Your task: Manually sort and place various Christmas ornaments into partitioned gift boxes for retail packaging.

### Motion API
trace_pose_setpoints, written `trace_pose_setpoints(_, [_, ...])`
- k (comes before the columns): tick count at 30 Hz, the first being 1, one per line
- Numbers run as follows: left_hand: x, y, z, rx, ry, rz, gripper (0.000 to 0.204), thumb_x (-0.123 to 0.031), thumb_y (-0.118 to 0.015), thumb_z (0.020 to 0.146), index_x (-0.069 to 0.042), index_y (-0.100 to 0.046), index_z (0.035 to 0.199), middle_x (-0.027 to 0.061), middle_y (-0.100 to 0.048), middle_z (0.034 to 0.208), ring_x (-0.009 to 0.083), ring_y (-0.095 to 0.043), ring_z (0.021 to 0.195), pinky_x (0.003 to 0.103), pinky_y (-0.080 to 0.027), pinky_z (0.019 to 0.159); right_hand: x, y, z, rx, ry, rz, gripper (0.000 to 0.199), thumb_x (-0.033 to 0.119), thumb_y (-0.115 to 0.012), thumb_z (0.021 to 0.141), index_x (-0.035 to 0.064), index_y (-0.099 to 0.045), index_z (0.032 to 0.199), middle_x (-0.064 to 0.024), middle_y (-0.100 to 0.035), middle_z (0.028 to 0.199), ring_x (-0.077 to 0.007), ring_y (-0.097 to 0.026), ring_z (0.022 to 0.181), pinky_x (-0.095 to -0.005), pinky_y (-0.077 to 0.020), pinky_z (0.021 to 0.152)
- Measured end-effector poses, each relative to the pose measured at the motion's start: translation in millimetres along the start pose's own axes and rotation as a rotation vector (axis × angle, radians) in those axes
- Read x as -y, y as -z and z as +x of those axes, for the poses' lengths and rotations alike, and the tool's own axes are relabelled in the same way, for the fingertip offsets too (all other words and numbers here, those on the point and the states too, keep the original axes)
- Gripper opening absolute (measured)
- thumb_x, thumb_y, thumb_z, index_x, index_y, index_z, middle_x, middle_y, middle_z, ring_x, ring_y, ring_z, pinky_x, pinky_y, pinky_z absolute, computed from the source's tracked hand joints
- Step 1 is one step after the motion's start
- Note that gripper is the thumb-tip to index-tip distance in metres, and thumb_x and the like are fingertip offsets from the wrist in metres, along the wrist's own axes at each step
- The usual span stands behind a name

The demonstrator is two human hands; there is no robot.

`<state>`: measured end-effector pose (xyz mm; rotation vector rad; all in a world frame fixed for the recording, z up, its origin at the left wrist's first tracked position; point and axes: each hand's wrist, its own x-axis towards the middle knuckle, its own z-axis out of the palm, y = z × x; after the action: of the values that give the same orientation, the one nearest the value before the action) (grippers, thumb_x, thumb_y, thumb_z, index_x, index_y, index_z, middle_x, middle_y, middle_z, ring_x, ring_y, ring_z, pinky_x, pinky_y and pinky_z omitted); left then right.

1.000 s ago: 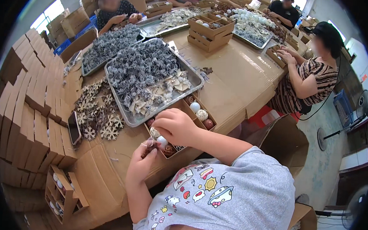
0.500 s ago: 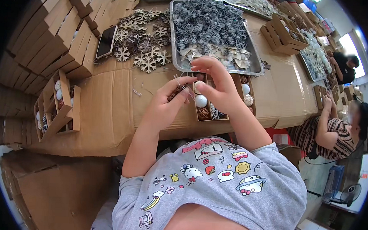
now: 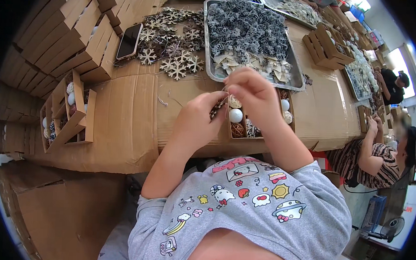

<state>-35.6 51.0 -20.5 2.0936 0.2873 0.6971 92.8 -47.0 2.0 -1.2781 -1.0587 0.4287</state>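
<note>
My left hand (image 3: 200,115) is closed around a small bundle of brown-and-cream pieces (image 3: 217,107) that look like wooden snowflakes; the fingers cover most of it. Right beside it, my right hand (image 3: 255,98) pinches with thumb and forefinger at the thin strings coming from the bundle. Both hands are over the near-left part of a divided cardboard box (image 3: 245,137). In its compartments lie a white ball (image 3: 236,115), a brown woven ball (image 3: 237,130), a frosted pine cone (image 3: 252,128) and a cream woven ball (image 3: 287,117). My right hand and forearm hide the box's middle.
Beyond the box stands a metal tray (image 3: 208,60) of frosted pine cones and pale chips. Loose wooden snowflakes (image 3: 177,69) and a phone (image 3: 129,41) lie left of it. Stacked cardboard boxes (image 3: 59,35) and a filled box (image 3: 68,119) fill the left. Co-workers (image 3: 371,153) sit at right.
My right hand has gone from spread fingers to a pinch near the left fingertips. My left hand has turned and closed further over the bundle. The whole view has shifted slightly.
</note>
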Motion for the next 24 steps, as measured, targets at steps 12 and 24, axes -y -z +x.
trace_pose_setpoints(12, [43.4,6.6,-24.9,0.002,0.430,-0.898,0.029,-0.025,-0.044,0.097,-0.001,-0.059,0.106,0.0061,-0.065,0.086,0.0135,-0.061,0.076,0.025,-0.045,0.068,-21.3,-10.1,59.7,0.098,-0.360,-0.083,0.021,0.023,-0.058,0.090,0.0029,-0.062,0.089,-0.0009,-0.061,0.078,-0.0064,-0.054,0.074,-0.0225,-0.0432,0.065])
trace_pose_setpoints(24, [61.1,10.1,-37.9,-0.073,0.245,-0.352,0.025,-0.016,-0.050,0.093,0.000,-0.052,0.112,0.0090,-0.060,0.085,0.0112,-0.056,0.073,0.027,-0.045,0.069,-15.6,-62.7,42.5,0.575,-0.553,-0.250,0.032,0.021,-0.053,0.093,-0.0008,-0.056,0.117,-0.0066,-0.063,0.101,-0.0072,-0.054,0.080,-0.0231,-0.0457,0.067])
